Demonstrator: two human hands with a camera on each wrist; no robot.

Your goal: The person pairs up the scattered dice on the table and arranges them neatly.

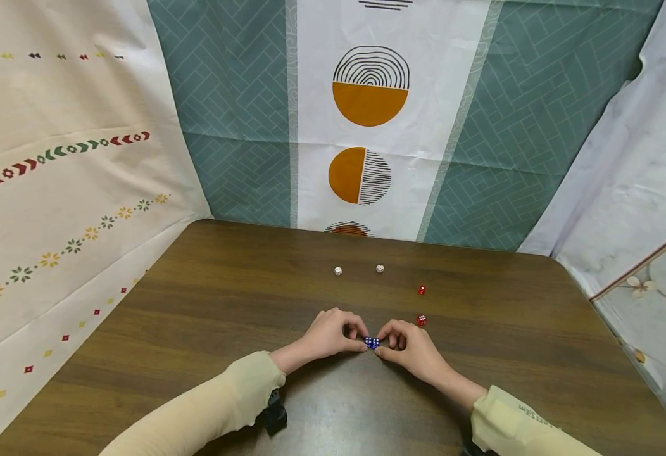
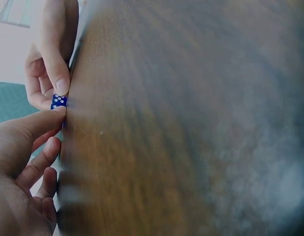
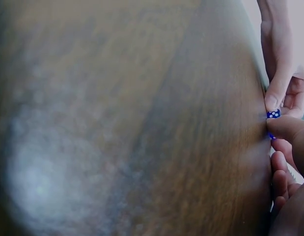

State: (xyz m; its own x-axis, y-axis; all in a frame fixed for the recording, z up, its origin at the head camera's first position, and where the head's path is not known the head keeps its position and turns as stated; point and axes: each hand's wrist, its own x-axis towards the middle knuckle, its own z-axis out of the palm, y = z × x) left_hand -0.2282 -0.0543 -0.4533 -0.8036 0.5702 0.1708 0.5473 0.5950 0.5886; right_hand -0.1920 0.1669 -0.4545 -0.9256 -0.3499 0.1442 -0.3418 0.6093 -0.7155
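Two blue dice with white pips point(image 1: 371, 342) sit side by side, touching, on the brown table near the middle. My left hand point(image 1: 333, 333) pinches the left one between thumb and forefinger. From the other side, my right hand point(image 1: 415, 353) pinches the right one the same way. In the left wrist view, a blue die point(image 2: 58, 101) shows between the two thumbs. A blue face point(image 3: 273, 114) also peeks out beside the thumbs in the right wrist view. Fingertips hide much of both dice.
Beyond my right hand lie two red dice, a nearer one point(image 1: 421, 320) and a farther one point(image 1: 421, 290). Two white dice rest farther back, one on the left point(image 1: 338, 271) and one on the right point(image 1: 380, 268). Patterned cloths point(image 1: 242, 126) hang around the wooden table point(image 1: 196, 304).
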